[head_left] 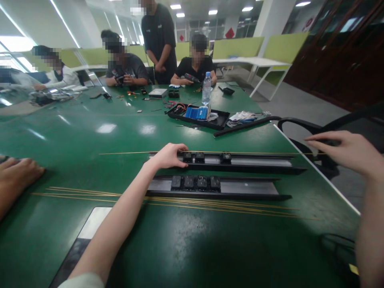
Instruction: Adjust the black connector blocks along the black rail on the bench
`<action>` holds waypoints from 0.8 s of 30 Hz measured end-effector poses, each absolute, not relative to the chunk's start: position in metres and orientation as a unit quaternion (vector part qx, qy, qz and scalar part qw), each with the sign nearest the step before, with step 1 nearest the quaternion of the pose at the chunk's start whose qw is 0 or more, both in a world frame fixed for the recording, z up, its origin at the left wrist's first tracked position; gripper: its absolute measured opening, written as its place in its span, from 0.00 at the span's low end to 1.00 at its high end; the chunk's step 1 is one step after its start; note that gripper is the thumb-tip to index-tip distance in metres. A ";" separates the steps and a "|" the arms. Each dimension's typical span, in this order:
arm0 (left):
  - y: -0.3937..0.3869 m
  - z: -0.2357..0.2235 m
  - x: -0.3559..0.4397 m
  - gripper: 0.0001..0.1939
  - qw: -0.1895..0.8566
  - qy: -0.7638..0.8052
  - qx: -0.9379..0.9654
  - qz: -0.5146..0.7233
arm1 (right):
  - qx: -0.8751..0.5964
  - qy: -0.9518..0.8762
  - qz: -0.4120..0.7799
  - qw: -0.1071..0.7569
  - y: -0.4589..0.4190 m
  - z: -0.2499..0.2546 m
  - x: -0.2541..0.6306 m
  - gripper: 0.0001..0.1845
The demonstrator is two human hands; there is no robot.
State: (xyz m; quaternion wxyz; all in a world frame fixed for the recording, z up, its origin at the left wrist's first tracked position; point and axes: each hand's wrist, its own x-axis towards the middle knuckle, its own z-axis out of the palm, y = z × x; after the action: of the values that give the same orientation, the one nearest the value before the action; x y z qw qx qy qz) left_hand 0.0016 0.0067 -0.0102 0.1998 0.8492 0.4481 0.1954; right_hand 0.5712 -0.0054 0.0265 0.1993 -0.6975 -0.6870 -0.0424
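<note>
My left hand [171,156] reaches over the left part of the farther black-edged metal channel [258,162]. Its thumb and fingers close around the leftmost small black block [188,157] there. Two more blocks, a middle one [199,157] and a separate right one [225,158], sit in that channel. A thin gold-coloured rod [255,153] runs lengthwise over it, past my left fingers toward my right hand [349,150]. The right fingertips are pinched together above the rod's right end; what they hold, if anything, is unclear. A nearer channel [246,188] carries several black blocks [195,183] side by side.
Several loose gold rods [210,202] lie before the nearer channel. A black tray [220,122] with a blue item [196,113], a water bottle [207,89] and a black bar [246,127] are beyond. Another person's hand [21,174] rests at left; people sit opposite.
</note>
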 end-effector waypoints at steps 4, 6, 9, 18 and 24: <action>0.006 -0.011 0.003 0.27 0.183 0.442 0.855 0.198 | -0.622 -0.731 -0.009 0.280 -0.006 0.033 0.507 0.21; 0.006 -0.012 0.004 0.28 0.171 0.448 0.856 0.194 | -0.548 -0.776 0.003 0.313 -0.005 0.030 0.472 0.20; 0.005 -0.014 0.005 0.29 0.149 0.457 0.856 0.188 | -0.492 -0.821 0.052 0.284 -0.003 0.019 0.429 0.19; 0.008 -0.017 0.005 0.29 0.130 0.450 0.864 0.183 | -0.447 -0.838 0.111 0.294 -0.002 -0.006 0.383 0.15; 0.007 -0.017 0.007 0.28 0.118 0.459 0.863 0.176 | -0.452 -0.834 0.106 0.300 -0.002 -0.010 0.380 0.14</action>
State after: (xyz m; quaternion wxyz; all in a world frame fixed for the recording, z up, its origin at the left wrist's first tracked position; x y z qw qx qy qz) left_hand 0.0069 0.0072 -0.0173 0.1181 0.8630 0.4585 0.1761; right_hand 0.3799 -0.0015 -0.0104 0.2995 -0.4519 -0.8336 0.1058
